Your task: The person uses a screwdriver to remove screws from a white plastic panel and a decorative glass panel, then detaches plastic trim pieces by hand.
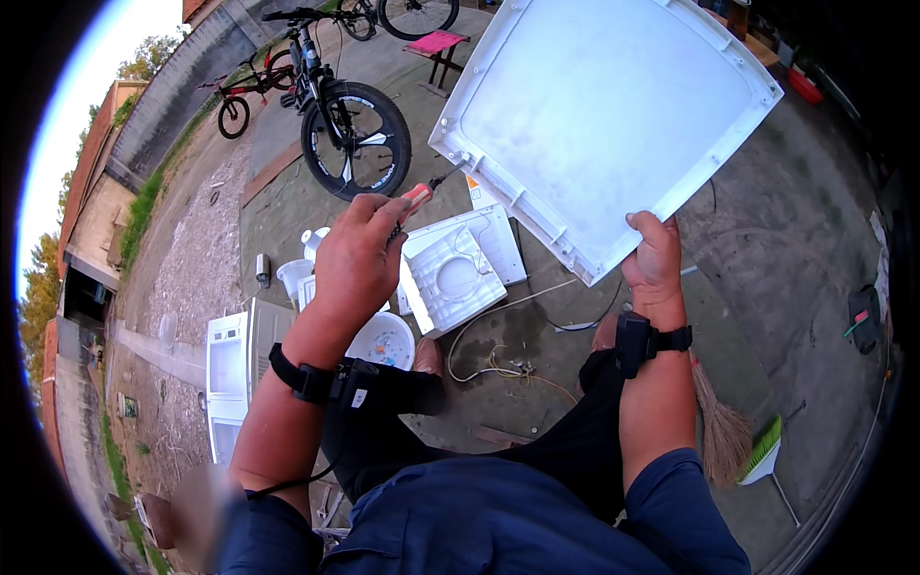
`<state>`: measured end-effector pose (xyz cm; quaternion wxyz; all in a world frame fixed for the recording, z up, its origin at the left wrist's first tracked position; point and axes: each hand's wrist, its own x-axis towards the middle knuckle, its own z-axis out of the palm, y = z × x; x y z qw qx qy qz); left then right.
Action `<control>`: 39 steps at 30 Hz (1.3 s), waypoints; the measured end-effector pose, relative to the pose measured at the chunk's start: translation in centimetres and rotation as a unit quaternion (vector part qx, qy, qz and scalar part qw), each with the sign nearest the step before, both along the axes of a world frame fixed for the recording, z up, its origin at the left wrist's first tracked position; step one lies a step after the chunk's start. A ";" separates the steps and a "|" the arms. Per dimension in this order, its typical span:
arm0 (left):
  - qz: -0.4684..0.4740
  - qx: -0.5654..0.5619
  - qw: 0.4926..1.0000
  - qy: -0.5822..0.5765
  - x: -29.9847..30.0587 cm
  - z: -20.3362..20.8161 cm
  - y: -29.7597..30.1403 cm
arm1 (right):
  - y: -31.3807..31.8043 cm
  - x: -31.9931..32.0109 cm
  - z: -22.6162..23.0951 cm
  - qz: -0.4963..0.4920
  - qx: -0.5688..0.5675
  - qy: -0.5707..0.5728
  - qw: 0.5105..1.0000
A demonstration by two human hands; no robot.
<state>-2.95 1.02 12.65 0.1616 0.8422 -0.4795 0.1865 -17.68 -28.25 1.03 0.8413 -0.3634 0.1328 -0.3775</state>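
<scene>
A large white square panel (613, 115) with a raised, ribbed rim is held up in front of me, tilted. My right hand (654, 257) grips its near edge, with the thumb on the inner face and the other fingers hidden beneath. In my left hand (356, 259) is a screwdriver (418, 197) with a red-orange handle. Its thin shaft points at the panel's left rim; I cannot tell whether the tip touches. Below lies a white plastic housing (456, 280) with a round opening, beside a white bowl (383, 341) holding small bits.
A white appliance (230, 356) stands at left. Cables (489, 369) lie between my feet. A bicycle (353, 139) and a pink folding stool (437, 42) are farther off. To my right are a straw broom (721, 431) and a green-bristled brush (764, 450).
</scene>
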 end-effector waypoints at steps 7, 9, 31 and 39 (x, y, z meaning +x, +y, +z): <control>0.008 0.003 1.000 -0.010 -0.1 -0.1 0.1 | 0.2 -0.1 0.1 0.002 0.008 0.004 1.000; 0.015 0.000 1.000 -0.003 -0.1 -0.1 0.2 | 0.1 0.0 0.0 0.001 0.006 0.003 1.000; -0.042 0.070 0.989 -0.125 1.0 0.2 -0.1 | 0.7 0.8 -0.8 0.039 -0.042 -0.021 0.998; 0.060 -0.065 0.981 0.174 0.8 -1.0 1.0 | 1.4 1.0 -0.1 0.043 -0.014 -0.051 0.998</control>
